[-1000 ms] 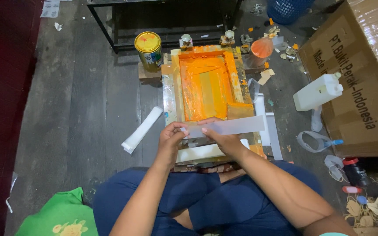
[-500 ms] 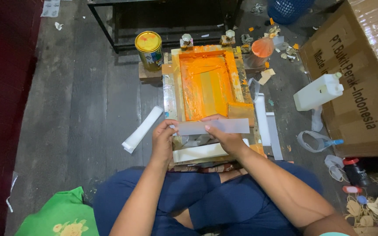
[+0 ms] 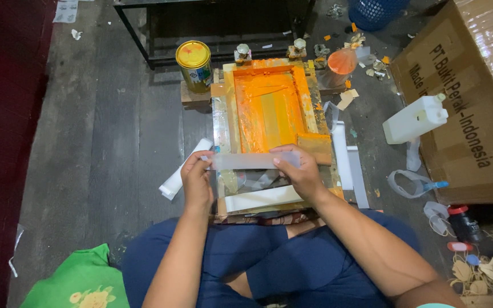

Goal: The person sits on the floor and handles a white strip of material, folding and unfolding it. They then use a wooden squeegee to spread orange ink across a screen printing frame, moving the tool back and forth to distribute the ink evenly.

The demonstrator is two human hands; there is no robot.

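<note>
I see a pale translucent strip (image 3: 256,161) held flat and level across the near end of the orange-inked screen frame (image 3: 269,108), just below the inked window. Left hand (image 3: 197,181) pinches the strip's left end, fingers closed on it; right hand (image 3: 299,170) grips the right end, thumb under, fingers curled over the top edge. Hands are apart, one per end, strip spanning btwn them. Frame lies flat on the dark plank floor (image 3: 104,131), long axis pointing away from me, orange ink heaviest along the left and top borders. Below the strip, a white strip (image 3: 263,198) lies on the frame's near edge, approx. parallel to the held one. More white strips (image 3: 346,162) lie just right of the frame, and a white roll (image 3: 179,174) lies just left of it, near the left wrist. At the far-left corner stands a yellow-lidded tin (image 3: 194,64). Far right of the frame: an orange funnel-like cup (image 3: 340,64), a white plastic jug (image 3: 415,118) and a large cardboard box (image 3: 475,108). Near-left, a green cloth (image 3: 78,282) lies beside my knee.
</note>
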